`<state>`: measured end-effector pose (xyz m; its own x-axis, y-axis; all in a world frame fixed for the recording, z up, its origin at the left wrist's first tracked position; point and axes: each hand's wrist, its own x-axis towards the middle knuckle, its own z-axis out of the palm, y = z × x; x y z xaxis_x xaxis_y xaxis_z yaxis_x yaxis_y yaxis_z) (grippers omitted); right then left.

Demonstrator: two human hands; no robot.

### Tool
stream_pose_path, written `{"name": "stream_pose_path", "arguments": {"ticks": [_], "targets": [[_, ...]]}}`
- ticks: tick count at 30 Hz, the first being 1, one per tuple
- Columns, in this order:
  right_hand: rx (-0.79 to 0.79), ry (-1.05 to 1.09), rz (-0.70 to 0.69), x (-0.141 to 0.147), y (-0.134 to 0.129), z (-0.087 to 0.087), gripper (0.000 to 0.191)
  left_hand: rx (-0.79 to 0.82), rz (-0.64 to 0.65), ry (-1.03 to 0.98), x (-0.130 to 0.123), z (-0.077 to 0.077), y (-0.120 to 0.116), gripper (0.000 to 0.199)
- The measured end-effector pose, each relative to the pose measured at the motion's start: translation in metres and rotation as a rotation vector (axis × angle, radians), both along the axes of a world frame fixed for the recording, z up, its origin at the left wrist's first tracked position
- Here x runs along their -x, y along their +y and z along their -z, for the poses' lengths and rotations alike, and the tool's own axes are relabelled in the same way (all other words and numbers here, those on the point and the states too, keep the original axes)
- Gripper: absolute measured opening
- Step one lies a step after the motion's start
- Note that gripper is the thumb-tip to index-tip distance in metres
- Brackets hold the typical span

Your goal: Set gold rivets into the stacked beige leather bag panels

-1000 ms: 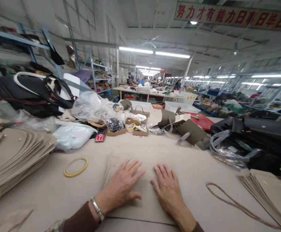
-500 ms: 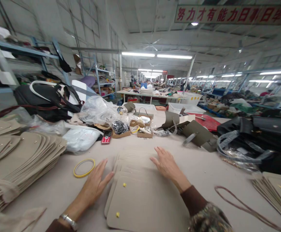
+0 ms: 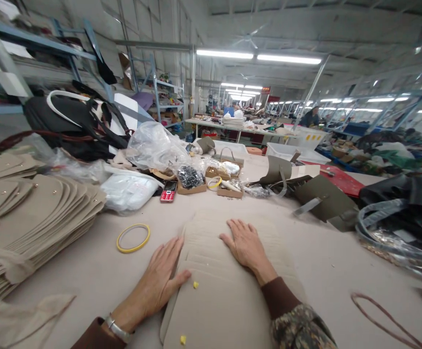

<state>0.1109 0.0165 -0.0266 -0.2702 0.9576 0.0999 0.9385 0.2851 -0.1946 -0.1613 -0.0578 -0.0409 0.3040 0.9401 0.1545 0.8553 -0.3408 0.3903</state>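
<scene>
A stack of beige fabric panels (image 3: 225, 300) lies in front of me, its layers fanned out toward the far end. Two small yellow tabs (image 3: 195, 285) show on the top panel near its left edge. My left hand (image 3: 163, 276) lies along the stack's left edge, fingers extended and thumb over the top panel. Flat on the upper part of the panels, fingers stretched out, is my right hand (image 3: 245, 247). Neither hand grips anything. Left of my left hand lies a roll of yellow tape (image 3: 133, 238).
At the left stands a large pile of beige panels (image 3: 51, 208) with metal studs. Beyond are a red phone (image 3: 168, 191), a plastic bag (image 3: 129, 190) and small cardboard boxes (image 3: 192, 186). Dark green pieces (image 3: 318, 196), black bags (image 3: 414, 203) and a brown cord (image 3: 381, 317) lie to the right.
My left hand has moved in against the stack's left edge, its thumb now over the top panel. My right hand has come down flat on the panels. The view has tilted down and shifted left.
</scene>
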Motion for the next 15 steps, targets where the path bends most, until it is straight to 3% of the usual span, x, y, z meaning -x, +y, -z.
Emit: {"name": "stream_pose_path", "arguments": {"ticks": [5, 8, 11, 15], "targets": [[-0.03, 0.16, 0.006, -0.005, 0.005, -0.004, 0.058, -0.251, -0.232, -0.057, 0.021, -0.006, 0.013, 0.047], [-0.089, 0.325, 0.04, -0.02, 0.002, -0.013, 0.056, -0.303, -0.307, -0.017, 0.038, -0.009, 0.018, 0.04], [-0.195, 0.449, 0.063, -0.043, -0.018, -0.023, 0.058, -0.324, -0.298, -0.039, 0.039, -0.017, 0.011, 0.036], [-0.275, 0.435, 0.061, -0.077, -0.068, -0.025, 0.052, -0.358, -0.175, -0.113, 0.008, -0.04, -0.021, 0.028]]}}
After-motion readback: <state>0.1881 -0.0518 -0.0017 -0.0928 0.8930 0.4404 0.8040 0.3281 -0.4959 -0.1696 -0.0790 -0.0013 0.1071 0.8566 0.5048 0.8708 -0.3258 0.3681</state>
